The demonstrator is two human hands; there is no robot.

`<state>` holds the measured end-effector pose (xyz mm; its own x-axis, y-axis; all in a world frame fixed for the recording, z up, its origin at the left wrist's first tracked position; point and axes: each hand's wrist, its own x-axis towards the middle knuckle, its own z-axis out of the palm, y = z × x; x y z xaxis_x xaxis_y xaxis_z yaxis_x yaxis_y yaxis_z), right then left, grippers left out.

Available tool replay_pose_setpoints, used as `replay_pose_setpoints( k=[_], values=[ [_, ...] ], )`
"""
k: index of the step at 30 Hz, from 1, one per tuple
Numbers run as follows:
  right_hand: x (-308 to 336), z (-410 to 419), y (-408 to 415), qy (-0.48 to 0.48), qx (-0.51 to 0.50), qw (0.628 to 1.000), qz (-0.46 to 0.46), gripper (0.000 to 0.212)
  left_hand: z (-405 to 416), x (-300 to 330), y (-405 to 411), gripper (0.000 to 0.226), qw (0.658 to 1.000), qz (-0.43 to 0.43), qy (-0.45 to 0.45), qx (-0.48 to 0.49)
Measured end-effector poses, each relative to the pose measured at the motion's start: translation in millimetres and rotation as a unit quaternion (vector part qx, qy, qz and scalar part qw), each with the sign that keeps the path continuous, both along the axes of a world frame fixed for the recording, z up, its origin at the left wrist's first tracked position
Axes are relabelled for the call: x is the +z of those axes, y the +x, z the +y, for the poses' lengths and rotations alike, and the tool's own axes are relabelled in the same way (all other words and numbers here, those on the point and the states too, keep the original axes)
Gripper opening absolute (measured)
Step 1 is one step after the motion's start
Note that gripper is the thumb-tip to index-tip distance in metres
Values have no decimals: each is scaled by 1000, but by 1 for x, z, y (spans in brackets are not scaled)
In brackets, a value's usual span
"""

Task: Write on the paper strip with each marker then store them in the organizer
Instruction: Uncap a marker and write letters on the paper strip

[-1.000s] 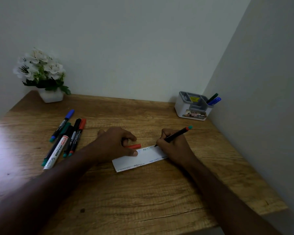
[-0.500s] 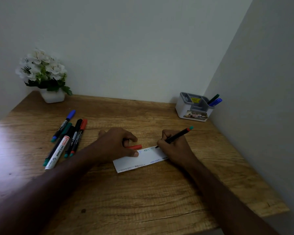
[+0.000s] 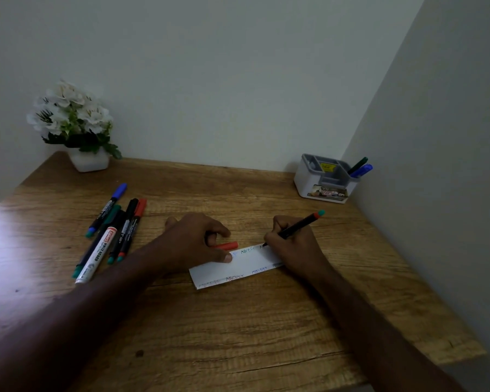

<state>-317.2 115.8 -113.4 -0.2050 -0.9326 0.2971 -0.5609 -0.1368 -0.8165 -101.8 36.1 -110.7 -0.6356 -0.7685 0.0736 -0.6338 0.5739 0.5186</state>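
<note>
Right hand: the right hand (image 3: 297,250) rests on the right end of the paper strip (image 3: 238,265), fingers curled round a black marker with a red and teal end (image 3: 299,225); its tip touches the strip's upper edge, and the barrel slants up and away to the right.
Left hand: the left hand (image 3: 193,240) sits at the strip's left part, thumb pressed flat on the paper; the curled fingers hold a red cap (image 3: 226,246), which pokes out to the right just above the strip.
Paper strip: white, lying slightly tilted on the wooden desk (image 3: 238,335) between the two hands. Short words in coloured ink run along both long edges; I cannot read them clearly.
Loose markers: a bunch of markers (image 3: 111,230) lies on the desk to the left, well apart from the strip, side by side and touching. Among them are a blue-capped one (image 3: 108,207), a red-capped one (image 3: 130,227) and a white whiteboard marker (image 3: 95,256).
Organizer: a white and grey organizer (image 3: 326,179) stands in the far right corner against the wall. Its right-hand compartment holds a green marker (image 3: 358,164) and a blue marker (image 3: 362,170), both leaning to the right.
Plant: a white pot of white flowers (image 3: 74,123) stands in the far left corner.
</note>
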Motion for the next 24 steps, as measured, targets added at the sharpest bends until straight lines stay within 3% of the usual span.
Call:
replay_pose_setpoints(
  k=[24],
  values=[
    [0,0,-2,2,-26,1000,3,36,-2,-4,-1,58,1000,-6,-5,-2]
  ],
)
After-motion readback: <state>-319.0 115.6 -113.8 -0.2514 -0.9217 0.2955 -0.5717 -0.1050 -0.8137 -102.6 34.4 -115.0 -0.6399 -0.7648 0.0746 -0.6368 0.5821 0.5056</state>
